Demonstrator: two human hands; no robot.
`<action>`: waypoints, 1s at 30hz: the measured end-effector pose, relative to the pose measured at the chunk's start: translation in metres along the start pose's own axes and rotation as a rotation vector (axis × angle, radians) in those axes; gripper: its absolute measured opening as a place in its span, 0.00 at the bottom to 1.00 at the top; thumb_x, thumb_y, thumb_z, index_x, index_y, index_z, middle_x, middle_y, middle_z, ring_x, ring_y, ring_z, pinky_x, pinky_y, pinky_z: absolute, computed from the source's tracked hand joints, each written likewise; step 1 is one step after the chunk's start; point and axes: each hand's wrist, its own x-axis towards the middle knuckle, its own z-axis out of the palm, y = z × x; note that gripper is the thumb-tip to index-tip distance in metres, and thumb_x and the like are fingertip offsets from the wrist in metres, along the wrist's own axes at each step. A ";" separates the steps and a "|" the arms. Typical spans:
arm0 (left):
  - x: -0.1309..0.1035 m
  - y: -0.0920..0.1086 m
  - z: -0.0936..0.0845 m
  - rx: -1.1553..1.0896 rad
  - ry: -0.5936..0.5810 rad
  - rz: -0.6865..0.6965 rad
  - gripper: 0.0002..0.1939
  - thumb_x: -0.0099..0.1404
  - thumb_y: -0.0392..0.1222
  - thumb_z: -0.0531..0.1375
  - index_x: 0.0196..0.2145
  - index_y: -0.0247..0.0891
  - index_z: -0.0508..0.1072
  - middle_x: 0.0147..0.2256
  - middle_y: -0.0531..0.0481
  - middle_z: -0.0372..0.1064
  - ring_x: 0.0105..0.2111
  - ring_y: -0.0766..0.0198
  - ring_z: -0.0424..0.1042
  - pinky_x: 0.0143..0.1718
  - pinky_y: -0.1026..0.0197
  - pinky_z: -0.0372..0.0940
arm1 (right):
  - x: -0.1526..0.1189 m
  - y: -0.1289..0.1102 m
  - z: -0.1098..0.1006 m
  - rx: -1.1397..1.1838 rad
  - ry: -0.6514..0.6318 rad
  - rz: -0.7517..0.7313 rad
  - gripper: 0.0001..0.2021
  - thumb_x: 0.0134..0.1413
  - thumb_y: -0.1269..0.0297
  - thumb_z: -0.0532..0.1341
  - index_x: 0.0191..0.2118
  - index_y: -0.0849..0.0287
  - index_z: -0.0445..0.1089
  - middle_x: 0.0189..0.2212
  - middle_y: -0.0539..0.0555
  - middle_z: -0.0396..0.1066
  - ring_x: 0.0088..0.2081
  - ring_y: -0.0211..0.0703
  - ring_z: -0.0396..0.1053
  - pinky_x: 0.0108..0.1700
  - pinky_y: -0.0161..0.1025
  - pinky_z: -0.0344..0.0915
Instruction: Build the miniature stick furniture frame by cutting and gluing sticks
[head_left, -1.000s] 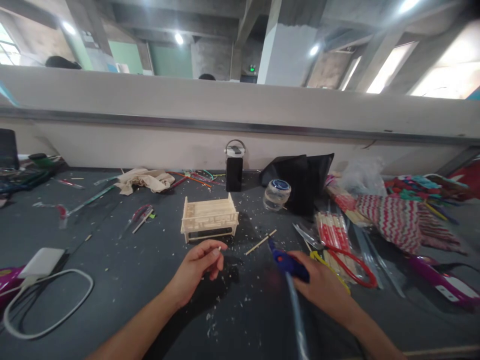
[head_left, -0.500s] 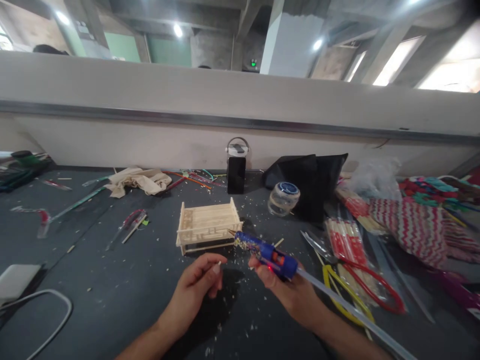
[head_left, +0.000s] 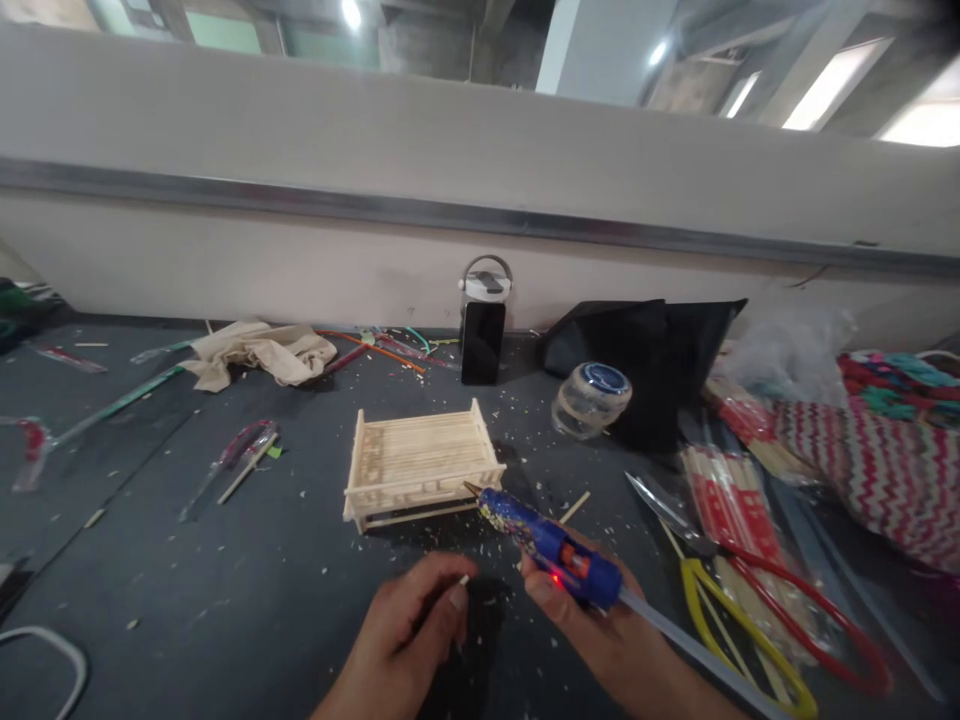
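Note:
A small frame of pale wooden sticks [head_left: 424, 455], shaped like a little bed, stands on the dark table. My right hand [head_left: 592, 625] is wrapped round a blue glue gun [head_left: 551, 545] with a red light on and a long clear glue stick out of its back. The gun's metal tip is at the near right side of the stick frame; whether it touches is not clear. My left hand [head_left: 416, 630], in front of the frame, pinches a tiny piece of wooden stick [head_left: 463, 580] between thumb and forefinger.
Behind the frame, a phone [head_left: 482, 343] leans on a handled bottle. A clear jar [head_left: 591, 400] and a black bag [head_left: 652, 360] are at the back right. Scissors [head_left: 750, 570] and packed sticks [head_left: 724, 490] lie right. Cloth [head_left: 262, 352] and wrappers lie left.
The camera view has tilted down and moved closer, so the table items appear shifted. Both hands keep their holds, and the glue gun's tip remains by the near side of the stick frame.

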 end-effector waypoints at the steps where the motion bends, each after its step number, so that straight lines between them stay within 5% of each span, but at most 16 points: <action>1: 0.000 0.000 0.000 0.009 -0.003 0.001 0.16 0.68 0.52 0.54 0.44 0.41 0.73 0.24 0.53 0.65 0.23 0.67 0.63 0.24 0.67 0.59 | -0.001 0.003 0.001 0.004 0.002 0.019 0.14 0.52 0.51 0.64 0.38 0.56 0.73 0.32 0.55 0.78 0.33 0.46 0.77 0.36 0.38 0.75; 8: 0.000 0.004 0.000 0.041 -0.001 0.030 0.14 0.68 0.50 0.54 0.42 0.42 0.74 0.23 0.52 0.67 0.23 0.66 0.64 0.25 0.66 0.60 | -0.011 0.013 0.007 -0.003 0.146 0.087 0.19 0.49 0.47 0.64 0.41 0.55 0.73 0.35 0.56 0.78 0.37 0.50 0.76 0.42 0.43 0.75; 16: 0.001 -0.001 0.001 0.048 -0.002 0.028 0.14 0.68 0.50 0.53 0.44 0.42 0.74 0.24 0.52 0.67 0.24 0.66 0.64 0.25 0.66 0.60 | -0.010 0.023 0.002 0.013 0.015 0.132 0.20 0.50 0.48 0.65 0.43 0.56 0.72 0.38 0.58 0.78 0.39 0.51 0.76 0.43 0.43 0.75; 23: 0.000 0.005 0.001 0.048 -0.012 0.030 0.14 0.68 0.50 0.53 0.42 0.41 0.75 0.24 0.51 0.67 0.24 0.65 0.65 0.26 0.66 0.60 | -0.012 0.022 0.009 -0.009 0.151 0.121 0.23 0.47 0.44 0.65 0.42 0.57 0.73 0.39 0.58 0.77 0.38 0.51 0.76 0.45 0.46 0.74; 27: -0.001 0.006 0.001 0.049 -0.011 0.034 0.13 0.68 0.50 0.54 0.41 0.42 0.75 0.24 0.52 0.68 0.24 0.65 0.65 0.26 0.66 0.60 | -0.013 0.029 0.008 -0.026 0.065 0.138 0.22 0.47 0.47 0.66 0.44 0.57 0.73 0.39 0.58 0.77 0.41 0.53 0.75 0.44 0.46 0.74; 30: 0.000 0.005 0.001 0.065 -0.012 0.034 0.13 0.68 0.50 0.54 0.41 0.42 0.75 0.24 0.52 0.68 0.24 0.65 0.65 0.25 0.66 0.60 | -0.013 0.030 0.009 -0.029 0.130 0.112 0.23 0.46 0.45 0.66 0.44 0.56 0.73 0.39 0.58 0.77 0.41 0.54 0.75 0.42 0.46 0.75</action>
